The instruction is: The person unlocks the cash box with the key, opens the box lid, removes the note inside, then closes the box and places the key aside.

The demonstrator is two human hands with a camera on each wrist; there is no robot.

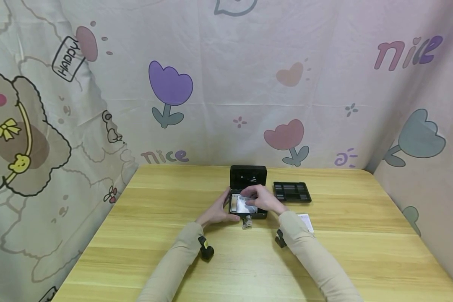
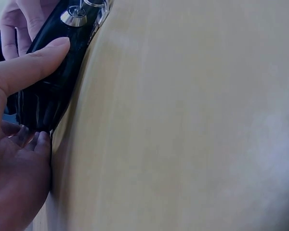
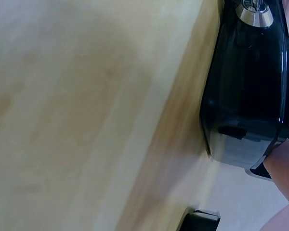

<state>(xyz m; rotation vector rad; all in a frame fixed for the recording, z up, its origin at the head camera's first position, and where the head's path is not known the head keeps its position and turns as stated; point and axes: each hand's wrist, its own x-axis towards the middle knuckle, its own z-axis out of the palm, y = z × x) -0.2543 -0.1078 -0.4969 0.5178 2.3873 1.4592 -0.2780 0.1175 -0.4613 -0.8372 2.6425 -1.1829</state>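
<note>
A small black cash box (image 1: 262,216) stands on the table with its lid (image 1: 248,176) raised at the back. My left hand (image 1: 216,212) grips its front left corner, the thumb lying on the front face and the fingers at the side. Keys (image 1: 247,223) hang from the round metal lock (image 2: 74,17) on the front. Inside lie flat papers (image 1: 243,205), light and printed. Over them is my right hand (image 1: 263,197), reaching in from the right with bent fingers; index finger and thumb look apart. The box wall hides its fingertips in the right wrist view.
A black compartment tray (image 1: 291,201) lies right of the box. Closer to me, a white paper (image 1: 306,221) is partly covered by my right sleeve. The wooden table (image 1: 166,197) ends at a printed cloth (image 1: 219,84) hanging behind and at the sides.
</note>
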